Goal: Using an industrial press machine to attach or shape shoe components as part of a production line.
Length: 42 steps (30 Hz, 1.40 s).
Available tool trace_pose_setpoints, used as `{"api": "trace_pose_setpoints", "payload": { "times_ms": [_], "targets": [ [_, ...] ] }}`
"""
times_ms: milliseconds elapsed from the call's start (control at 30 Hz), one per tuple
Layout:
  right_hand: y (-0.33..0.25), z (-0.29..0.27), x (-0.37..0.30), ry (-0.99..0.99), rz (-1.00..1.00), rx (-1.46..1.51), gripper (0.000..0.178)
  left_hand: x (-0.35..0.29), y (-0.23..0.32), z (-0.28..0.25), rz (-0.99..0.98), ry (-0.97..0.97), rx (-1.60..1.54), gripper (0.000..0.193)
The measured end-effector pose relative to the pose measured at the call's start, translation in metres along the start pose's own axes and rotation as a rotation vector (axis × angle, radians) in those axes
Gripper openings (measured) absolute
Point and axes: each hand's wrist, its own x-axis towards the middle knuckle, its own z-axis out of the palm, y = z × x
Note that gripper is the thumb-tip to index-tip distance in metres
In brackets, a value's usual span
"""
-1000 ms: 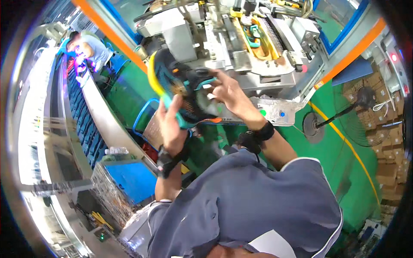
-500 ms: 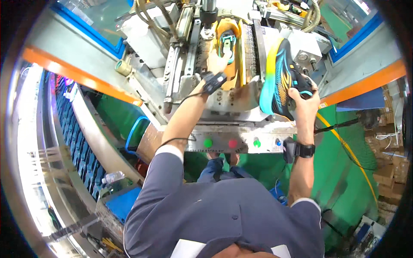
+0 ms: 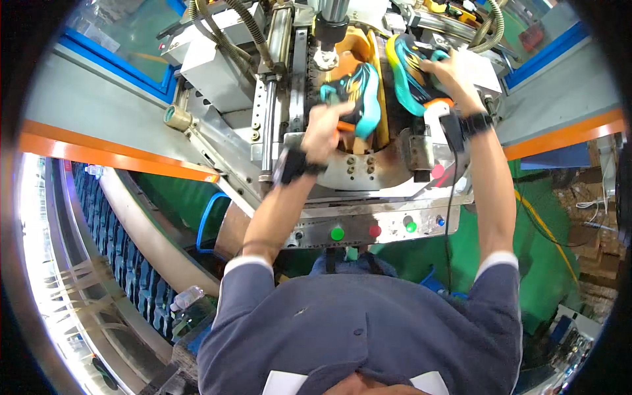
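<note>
My left hand (image 3: 321, 133) is closed on a black sneaker (image 3: 371, 99) with a teal sole. That sneaker is tipped on its side over the yellow-lined cradle (image 3: 356, 41) of a machine, and its orange heel end is near my fingers. To the right of the cradle, my right hand (image 3: 455, 78) grips a second sneaker (image 3: 403, 79). This one is black and blue, with a sole running from yellow to teal and some orange at the heel. My right fingers wrap its opening and are partly hidden. Motion blurs my left fingertips.
A metal press ram (image 3: 331, 29) hangs just above the cradle's left side. Along the machine's front runs a panel with coloured buttons (image 3: 375, 231). Grey side panels with orange edges (image 3: 118, 157) flank it. A curved conveyor (image 3: 141, 220) lies at the left.
The left sneaker has come up out of the cradle in my left hand and turned on its side. My right hand has moved its sneaker forward and a little left.
</note>
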Motion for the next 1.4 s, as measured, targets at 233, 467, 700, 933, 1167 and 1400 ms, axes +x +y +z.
{"api": "trace_pose_setpoints", "payload": {
  "times_ms": [233,467,700,933,1167,1400],
  "targets": [
    [-0.087,0.14,0.019,-0.245,-0.006,-0.27,0.053,-0.243,0.004,-0.056,0.195,0.239,0.11,0.046],
    [-0.072,0.233,-0.004,-0.074,-0.002,-0.371,0.044,-0.382,-0.042,-0.095,0.413,0.697,-0.05,0.049],
    [-0.08,0.183,-0.092,-0.05,-0.426,-0.029,0.067,-0.416,-0.117,-0.088,0.446,1.161,-0.201,0.03],
    [-0.053,0.149,-0.36,-0.591,-0.695,0.316,0.014,-0.398,-0.135,-0.039,0.495,0.977,-0.388,0.026],
    [0.007,0.23,-0.394,-0.684,-0.873,0.276,0.017,-0.441,-0.209,-0.002,0.527,1.045,-0.573,0.036],
    [0.004,0.222,-0.384,-0.732,-0.977,0.235,0.033,-0.518,-0.324,0.009,0.542,1.411,-0.792,0.033]
  ]
}}
